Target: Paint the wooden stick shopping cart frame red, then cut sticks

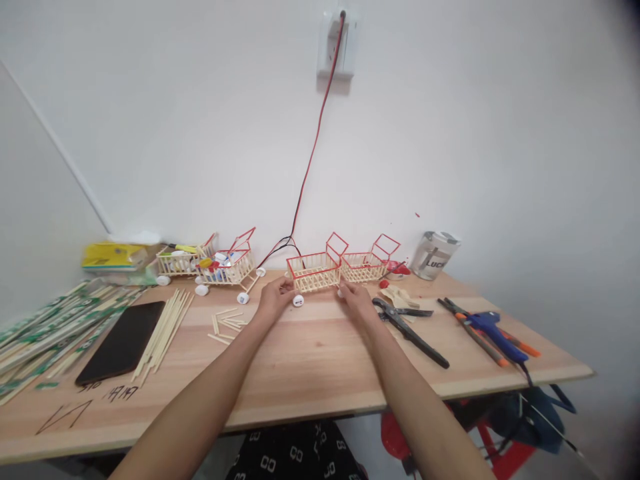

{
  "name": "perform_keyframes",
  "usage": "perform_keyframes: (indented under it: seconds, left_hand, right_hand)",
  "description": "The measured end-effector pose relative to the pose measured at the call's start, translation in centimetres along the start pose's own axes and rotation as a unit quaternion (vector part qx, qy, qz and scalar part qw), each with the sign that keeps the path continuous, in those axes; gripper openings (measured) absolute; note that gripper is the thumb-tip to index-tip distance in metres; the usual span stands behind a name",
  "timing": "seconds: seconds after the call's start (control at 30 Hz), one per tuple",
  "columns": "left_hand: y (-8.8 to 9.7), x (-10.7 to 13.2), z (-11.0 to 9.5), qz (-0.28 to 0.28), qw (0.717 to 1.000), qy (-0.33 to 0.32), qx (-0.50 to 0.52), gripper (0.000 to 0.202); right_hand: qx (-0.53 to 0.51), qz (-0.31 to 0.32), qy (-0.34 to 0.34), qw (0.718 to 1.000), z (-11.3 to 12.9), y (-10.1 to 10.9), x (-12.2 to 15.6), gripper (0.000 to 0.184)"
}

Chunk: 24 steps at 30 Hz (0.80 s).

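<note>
So yeah, the stick-built toy shopping cart point(316, 275) sat just below mid-frame, long axis running left-right, left hand point(277, 297) pinching its lower left end, right hand point(357, 300) its lower right, neither nearer.

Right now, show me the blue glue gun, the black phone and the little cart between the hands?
Blue glue gun point(500, 338), head view: its blue body.
Black phone point(121, 343), head view: its dark face.
Little cart point(316, 279), head view: its slatted basket side.

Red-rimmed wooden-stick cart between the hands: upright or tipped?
Upright: the cart has its red rim on top, a round white wheel below.
</note>
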<state>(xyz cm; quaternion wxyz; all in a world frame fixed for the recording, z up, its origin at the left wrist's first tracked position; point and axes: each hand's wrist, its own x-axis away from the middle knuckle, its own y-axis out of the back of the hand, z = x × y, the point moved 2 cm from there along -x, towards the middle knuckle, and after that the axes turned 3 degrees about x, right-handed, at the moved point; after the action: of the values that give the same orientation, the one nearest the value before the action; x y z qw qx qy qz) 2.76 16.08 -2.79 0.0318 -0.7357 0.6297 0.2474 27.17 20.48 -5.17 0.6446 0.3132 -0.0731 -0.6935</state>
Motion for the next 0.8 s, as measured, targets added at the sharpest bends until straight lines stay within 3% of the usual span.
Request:
perform_keyframes:
  seconds: [0.23,0.33,0.63,0.8]
  left_hand:
    - [-0.8,-0.7,-0.5,0.000,1.000,0.001,-0.003,0.015]
    - [-0.9,-1.2,-0.5,-0.002,1.000,0.004,-0.008,0.012]
    - [-1.8,-2.4,0.3,0.034,0.999,-0.005,-0.010,0.017]
    - [-1.8,-3.1,0.2,0.050,0.999,-0.003,-0.009,0.018]
  right_hand:
    - [0.109,0.016,-0.011,0.994,1.2,0.4,0.6,0.035]
    - [0.147,0.005,-0.005,0.989,1.7,0.5,0.9,0.025]
    - [0.245,-0.044,-0.021,0.968,3.8,1.8,1.8,0.030]
    - [0.274,-0.009,-0.031,0.961,5.8,1.6,2.7,0.027]
